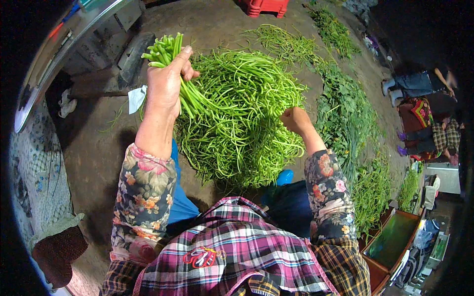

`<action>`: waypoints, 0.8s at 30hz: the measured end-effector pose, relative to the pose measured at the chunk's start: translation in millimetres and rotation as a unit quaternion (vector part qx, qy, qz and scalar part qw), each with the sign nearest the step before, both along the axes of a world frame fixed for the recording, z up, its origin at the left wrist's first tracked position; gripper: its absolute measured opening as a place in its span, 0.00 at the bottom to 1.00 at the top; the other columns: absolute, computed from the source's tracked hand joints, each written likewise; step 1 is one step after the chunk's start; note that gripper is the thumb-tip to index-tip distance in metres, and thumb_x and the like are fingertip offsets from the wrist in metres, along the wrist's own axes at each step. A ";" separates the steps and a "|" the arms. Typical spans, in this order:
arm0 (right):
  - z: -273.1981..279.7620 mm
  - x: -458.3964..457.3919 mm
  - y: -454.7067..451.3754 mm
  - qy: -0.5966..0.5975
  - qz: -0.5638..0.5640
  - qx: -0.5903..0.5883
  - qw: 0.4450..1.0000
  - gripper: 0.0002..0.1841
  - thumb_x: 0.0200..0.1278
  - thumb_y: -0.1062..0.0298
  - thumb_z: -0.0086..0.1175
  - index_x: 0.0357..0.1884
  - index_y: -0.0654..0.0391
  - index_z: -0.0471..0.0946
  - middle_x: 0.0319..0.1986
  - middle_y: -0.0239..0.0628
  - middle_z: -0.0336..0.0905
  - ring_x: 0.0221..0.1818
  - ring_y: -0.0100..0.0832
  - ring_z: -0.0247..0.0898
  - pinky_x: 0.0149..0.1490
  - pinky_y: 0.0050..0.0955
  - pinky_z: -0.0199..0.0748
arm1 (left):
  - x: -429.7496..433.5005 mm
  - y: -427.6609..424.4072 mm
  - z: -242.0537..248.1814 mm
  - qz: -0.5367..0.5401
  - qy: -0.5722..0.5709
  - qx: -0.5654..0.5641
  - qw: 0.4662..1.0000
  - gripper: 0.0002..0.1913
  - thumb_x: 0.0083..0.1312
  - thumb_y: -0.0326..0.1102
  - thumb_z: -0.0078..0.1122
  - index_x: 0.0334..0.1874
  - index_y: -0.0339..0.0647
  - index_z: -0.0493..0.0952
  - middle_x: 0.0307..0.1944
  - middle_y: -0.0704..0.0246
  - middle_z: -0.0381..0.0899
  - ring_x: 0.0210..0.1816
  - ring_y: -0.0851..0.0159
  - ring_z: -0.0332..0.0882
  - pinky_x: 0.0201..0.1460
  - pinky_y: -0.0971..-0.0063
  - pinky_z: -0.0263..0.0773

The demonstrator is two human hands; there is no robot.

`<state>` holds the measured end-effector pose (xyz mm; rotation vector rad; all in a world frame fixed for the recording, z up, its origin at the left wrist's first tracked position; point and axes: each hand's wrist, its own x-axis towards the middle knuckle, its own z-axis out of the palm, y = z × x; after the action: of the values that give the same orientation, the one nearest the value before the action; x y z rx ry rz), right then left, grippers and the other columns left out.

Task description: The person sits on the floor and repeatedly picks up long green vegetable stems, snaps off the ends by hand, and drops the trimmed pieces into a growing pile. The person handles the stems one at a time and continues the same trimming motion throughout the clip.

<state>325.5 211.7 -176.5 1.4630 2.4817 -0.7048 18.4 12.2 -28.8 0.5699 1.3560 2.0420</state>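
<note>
My left hand (pixel 168 83) is closed around a bunch of long green vegetable stems (pixel 163 50), its thick ends pointing up and away. The rest of that bunch trails down to the right onto a large loose heap of thin green stems (pixel 240 122) in front of my knees. At the heap's right edge my right hand (pixel 296 120) is curled against the stems. Its fingertips are turned away, so whether it grips any stems is hidden. A white paper tag or scrap (pixel 137 99) shows just left of my left wrist.
Smaller stem piles (pixel 285 42) and leafy greens (pixel 344 100) lie on the floor beyond and to the right. A red plastic stool or crate (pixel 264 7) stands at the far side. Other people (pixel 411 85) are at the right. A wooden box (pixel 394 236) is at lower right.
</note>
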 end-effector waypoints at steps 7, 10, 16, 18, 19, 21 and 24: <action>-9.2 5.3 -10.3 -0.125 0.026 -0.006 0.992 0.18 0.54 0.55 0.63 0.41 0.58 0.85 0.45 0.52 0.84 0.49 0.50 0.81 0.53 0.44 0.79 | 16.8 5.6 2.1 -0.040 -0.003 0.006 0.999 0.06 0.68 0.32 0.64 0.37 0.37 0.79 0.20 0.77 0.69 0.20 0.76 0.66 0.32 0.74 0.74; -10.4 -1.9 -6.3 -0.066 -0.060 -0.127 0.988 0.19 0.58 0.53 0.64 0.35 0.62 0.85 0.31 0.48 0.85 0.32 0.41 0.84 0.40 0.37 0.82 | 20.5 5.2 3.7 -0.044 -0.008 0.004 0.999 0.06 0.68 0.32 0.65 0.37 0.37 0.78 0.20 0.77 0.70 0.20 0.76 0.66 0.32 0.74 0.74; -38.9 1.3 -17.0 0.185 -0.195 -0.222 0.937 0.17 0.64 0.61 0.62 0.22 0.63 0.80 0.20 0.40 0.80 0.19 0.26 0.76 0.26 0.26 0.75 | 21.8 5.1 5.5 -0.063 0.006 -0.014 0.998 0.11 0.70 0.35 0.63 0.46 0.34 0.75 0.23 0.78 0.65 0.24 0.76 0.64 0.37 0.74 0.72; -43.7 1.6 -15.1 0.207 -0.190 -0.237 0.930 0.16 0.63 0.57 0.64 0.28 0.62 0.83 0.22 0.41 0.82 0.22 0.30 0.79 0.30 0.31 0.77 | 22.8 6.6 5.9 -0.065 0.007 -0.022 0.998 0.12 0.70 0.35 0.63 0.46 0.34 0.75 0.23 0.78 0.65 0.24 0.76 0.64 0.37 0.74 0.72; -43.0 6.1 -11.7 0.164 -0.145 -0.136 0.966 0.16 0.63 0.56 0.64 0.30 0.61 0.84 0.23 0.41 0.83 0.23 0.32 0.80 0.32 0.33 0.78 | 23.6 8.0 6.6 -0.066 0.008 -0.025 0.998 0.12 0.70 0.36 0.63 0.46 0.34 0.75 0.22 0.78 0.65 0.24 0.76 0.64 0.37 0.74 0.72; -35.7 -0.4 -8.8 0.078 -0.039 0.065 0.994 0.16 0.62 0.53 0.63 0.34 0.58 0.86 0.25 0.43 0.84 0.26 0.36 0.81 0.37 0.38 0.79 | 20.2 3.8 9.3 -0.057 0.008 -0.017 0.998 0.08 0.69 0.34 0.64 0.39 0.37 0.77 0.21 0.78 0.68 0.22 0.76 0.65 0.34 0.74 0.74; 19.9 -2.0 -18.2 0.078 -0.080 0.102 0.989 0.16 0.60 0.51 0.62 0.40 0.52 0.87 0.30 0.46 0.85 0.36 0.45 0.83 0.45 0.41 0.78 | 23.8 9.2 0.4 -0.076 0.003 -0.034 0.996 0.07 0.68 0.34 0.64 0.37 0.38 0.79 0.21 0.77 0.71 0.21 0.76 0.67 0.33 0.73 0.75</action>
<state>323.5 193.5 -156.6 1.7581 2.6428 -0.6282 42.2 21.4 -28.4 0.6293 1.3373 1.8665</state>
